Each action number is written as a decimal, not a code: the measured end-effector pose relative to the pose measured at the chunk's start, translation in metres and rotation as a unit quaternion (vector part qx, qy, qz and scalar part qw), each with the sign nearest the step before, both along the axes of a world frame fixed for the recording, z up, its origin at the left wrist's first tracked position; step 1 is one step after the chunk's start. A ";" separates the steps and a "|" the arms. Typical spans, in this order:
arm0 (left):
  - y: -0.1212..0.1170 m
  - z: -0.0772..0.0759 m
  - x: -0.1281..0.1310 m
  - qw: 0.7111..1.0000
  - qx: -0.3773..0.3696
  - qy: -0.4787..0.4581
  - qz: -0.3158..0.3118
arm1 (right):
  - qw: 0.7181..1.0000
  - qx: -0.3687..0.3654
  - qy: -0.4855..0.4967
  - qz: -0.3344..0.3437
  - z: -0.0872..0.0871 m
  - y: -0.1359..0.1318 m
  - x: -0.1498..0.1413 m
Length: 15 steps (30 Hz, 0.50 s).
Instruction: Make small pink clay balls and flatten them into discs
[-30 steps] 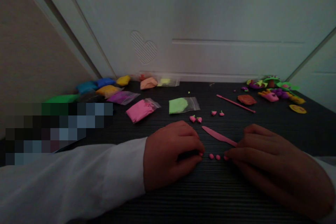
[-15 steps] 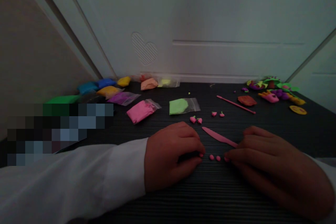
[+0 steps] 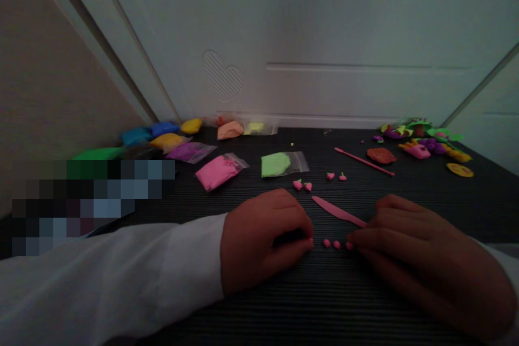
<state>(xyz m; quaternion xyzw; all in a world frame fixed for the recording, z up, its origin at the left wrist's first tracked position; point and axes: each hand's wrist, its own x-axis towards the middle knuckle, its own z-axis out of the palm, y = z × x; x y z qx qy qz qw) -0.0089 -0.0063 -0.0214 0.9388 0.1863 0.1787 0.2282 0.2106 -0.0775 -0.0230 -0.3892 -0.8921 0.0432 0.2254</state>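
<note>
My left hand [image 3: 265, 240] rests on the dark table with thumb and forefinger closed on a small pink clay ball, mostly hidden at the fingertips. My right hand [image 3: 433, 265] has its fingertips pressed together around another pink clay ball [image 3: 349, 246], which shows only in part. Between the hands two more balls lie side by side, a left one [image 3: 326, 243] and a right one [image 3: 336, 245]. Just behind them is a pink plastic clay knife [image 3: 336, 209], its handle end running behind my right fingers. Farther back sit several tiny pink clay pieces [image 3: 298, 185] with green tops.
Bags of pink clay [image 3: 217, 173] and light green clay [image 3: 275, 164] lie beyond my left hand, with more coloured bags [image 3: 164, 128] behind. A thin pink stick [image 3: 365, 161], a reddish-brown clay piece [image 3: 381, 155] and colourful clay models [image 3: 421, 148] are at the back right, before a white panel [image 3: 324, 27].
My left thumb and forefinger have closed together on the pink clay ball, where they were slightly apart before. My right hand stays in place.
</note>
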 end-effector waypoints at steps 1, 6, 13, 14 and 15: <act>0.000 0.000 0.000 1.000 0.000 -0.002 0.000 | 1.000 -0.002 0.000 0.001 0.000 0.000 0.000; -0.001 0.000 0.000 1.000 0.004 -0.026 -0.006 | 1.000 0.000 0.007 0.004 -0.001 0.000 0.001; 0.001 -0.002 -0.001 0.998 0.023 -0.050 -0.018 | 0.998 0.033 0.014 -0.052 0.002 0.000 0.001; 0.001 -0.002 -0.001 0.999 0.022 -0.045 -0.018 | 0.997 0.038 0.014 -0.065 0.003 0.000 0.001; 0.001 -0.001 -0.001 0.999 0.019 -0.039 -0.017 | 0.996 0.040 0.011 -0.075 0.003 0.000 0.001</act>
